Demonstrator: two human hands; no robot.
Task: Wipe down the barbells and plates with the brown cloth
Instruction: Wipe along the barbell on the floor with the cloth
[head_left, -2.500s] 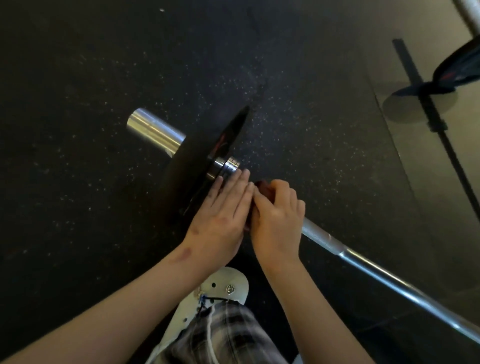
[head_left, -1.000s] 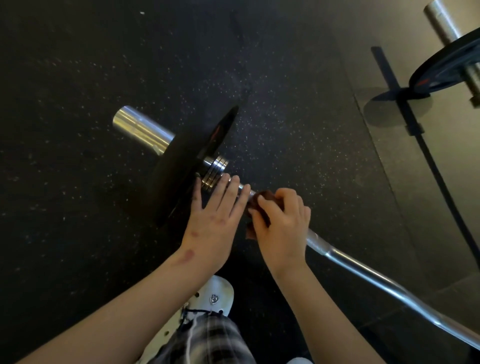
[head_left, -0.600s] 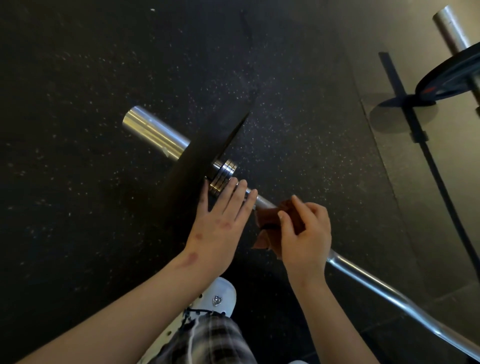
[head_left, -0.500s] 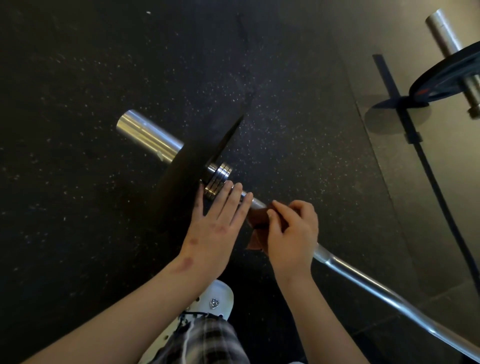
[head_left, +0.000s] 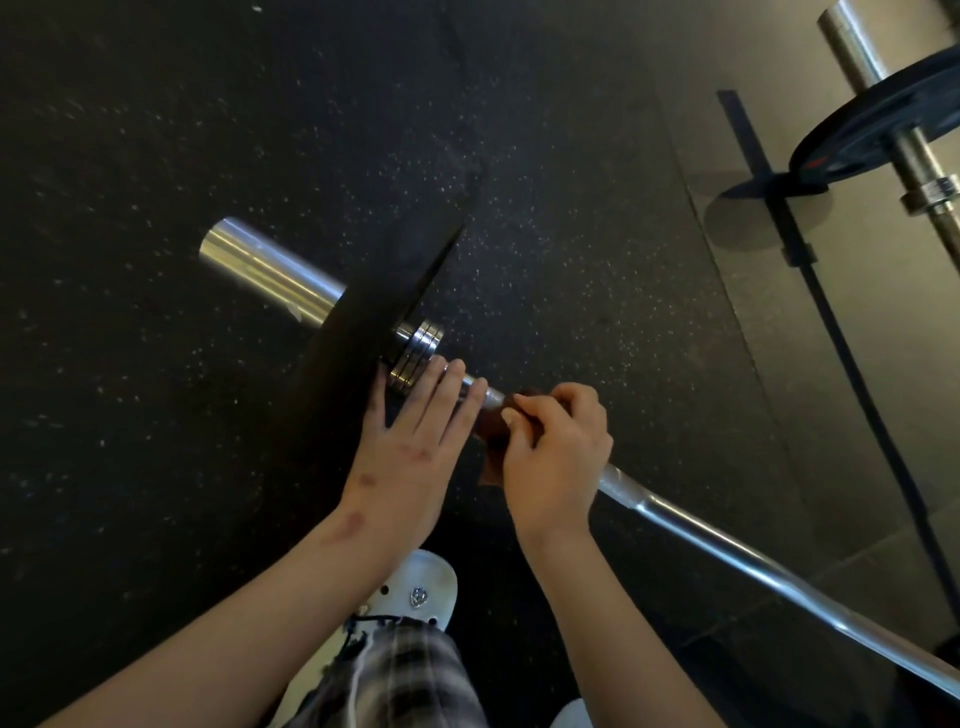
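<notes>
A chrome barbell lies across the black rubber floor, with a black plate on its left sleeve. My left hand lies flat with straight fingers on the bar, just beside the steel collar. My right hand grips the brown cloth around the bar right next to the left fingertips. Most of the cloth is hidden under my fingers.
A second barbell with a dark plate stands at the upper right on a grey floor strip. A dark cable runs along that strip. My white shoe and plaid trouser leg sit below my hands.
My right hand slid the cloth out along the bar and back toward the collar. My left hand stayed flat on the bar near the collar.
</notes>
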